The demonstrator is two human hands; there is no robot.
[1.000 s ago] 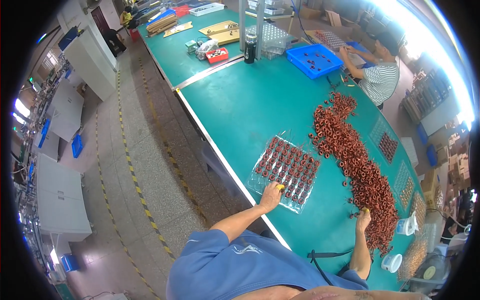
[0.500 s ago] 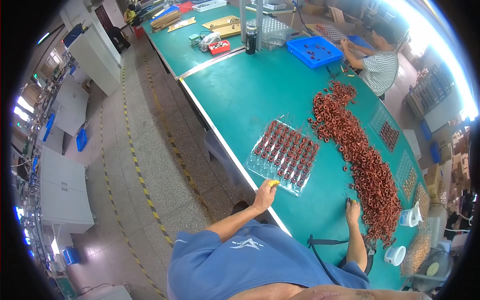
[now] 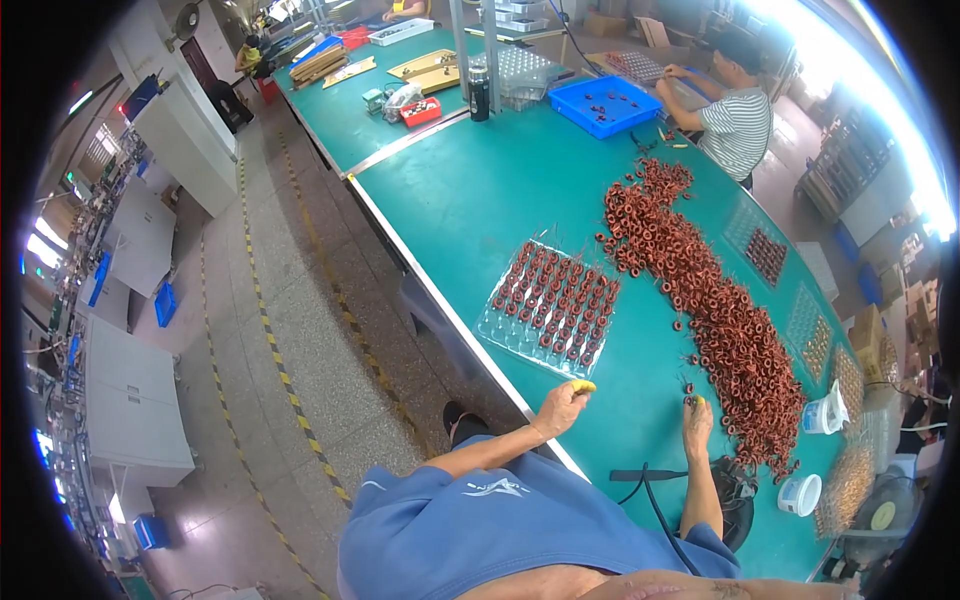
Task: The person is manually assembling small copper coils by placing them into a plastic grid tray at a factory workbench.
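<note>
Your left hand (image 3: 562,408) is over the green workbench (image 3: 440,215), just off the near corner of a clear plastic tray (image 3: 508,331). Its fingers are curled, a yellow finger cover (image 3: 583,386) at the tip; whether they pinch anything cannot be told.

The tray lies at twelve o'clock from that hand, most of its cells filled with red-brown ring coils (image 3: 556,300) in rows; bare plastic shows at its eight o'clock side.

At three o'clock from your left hand is your right hand (image 3: 697,428), fingers pointing forward and nearly together, also yellow-tipped. A single coil (image 3: 689,388) shows at its fingertips; you cannot tell whether it is gripped.

A long heap of loose coils (image 3: 735,345) curves around that hand from four o'clock to twelve. Beyond the heap, a white tub (image 3: 825,412) stands at three o'clock. At twelve, farther off, sits a co-worker (image 3: 737,125) in a striped shirt.
</note>
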